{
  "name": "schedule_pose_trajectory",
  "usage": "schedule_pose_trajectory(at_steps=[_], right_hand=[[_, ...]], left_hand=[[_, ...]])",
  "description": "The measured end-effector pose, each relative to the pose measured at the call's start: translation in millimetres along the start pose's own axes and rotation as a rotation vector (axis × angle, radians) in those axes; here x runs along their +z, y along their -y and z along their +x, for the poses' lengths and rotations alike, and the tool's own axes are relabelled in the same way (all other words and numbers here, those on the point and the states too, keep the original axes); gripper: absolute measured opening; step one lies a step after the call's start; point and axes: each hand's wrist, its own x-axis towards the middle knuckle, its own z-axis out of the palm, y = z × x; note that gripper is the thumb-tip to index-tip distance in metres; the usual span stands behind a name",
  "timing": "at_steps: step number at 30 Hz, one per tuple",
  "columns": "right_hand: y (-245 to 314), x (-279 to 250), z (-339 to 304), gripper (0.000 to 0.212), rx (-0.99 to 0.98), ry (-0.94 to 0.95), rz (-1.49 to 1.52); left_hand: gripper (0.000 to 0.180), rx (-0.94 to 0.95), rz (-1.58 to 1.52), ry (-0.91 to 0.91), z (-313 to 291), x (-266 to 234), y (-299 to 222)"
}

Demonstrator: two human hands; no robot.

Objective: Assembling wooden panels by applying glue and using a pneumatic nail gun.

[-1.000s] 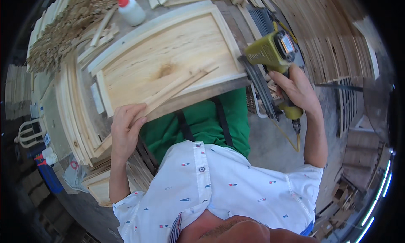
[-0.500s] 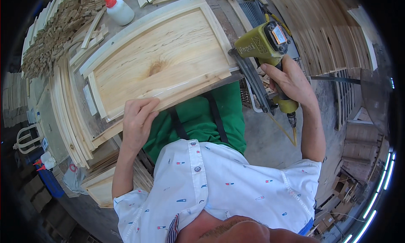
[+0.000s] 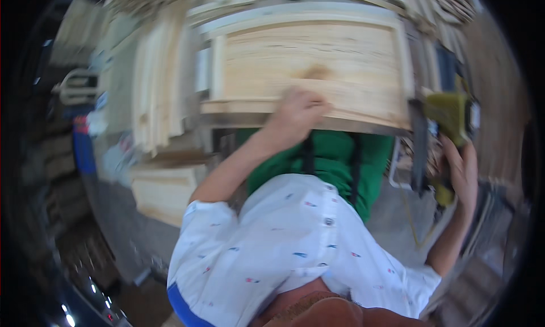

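Note:
A pale wooden panel with a raised frame of strips lies on the bench in front of me. My left hand, blurred, is over the middle of its front strip; the fingers are curled together, and what they hold, if anything, cannot be made out. My right hand is wrapped round the handle of a yellow-green nail gun with a dark magazine. The tool is upright beside the panel's right end, its nose close to the frame's corner.
Long wooden strips are stacked left of the panel. Loose sticks lie behind it. Another framed panel is lower left. A yellow air hose hangs below the nail gun. Stacked boards stand at the right.
The whole view has swung left, so the bench appears further right and more level. My left hand has moved along the front strip from near its left end to the middle. My right hand still holds the nail gun.

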Motion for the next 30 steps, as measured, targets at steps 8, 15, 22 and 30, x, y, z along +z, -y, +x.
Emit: schedule_pose_trajectory(at_steps=[8,15,22,30], right_hand=[[-16.5,4.5,12.7,0.024,-0.034,0.065,0.088],[-21.0,6.4,11.2,0.027,-0.049,0.062,0.105],[-13.4,-0.2,6.3,0.025,-0.021,0.026,0.075],[-1.1,7.3,11.9,0.030,0.014,0.058,-0.071]], left_hand=[[0.034,-0.043,0.077,-0.075,-4.1,-2.3,-5.1],[0.031,-0.048,0.048,-0.081,-7.1,-1.0,-1.9],[0.031,-0.017,0.018,-0.072,-0.4,4.1,-2.0],[0.035,-0.025,0.062,-0.032,15.9,19.4,-12.4]])
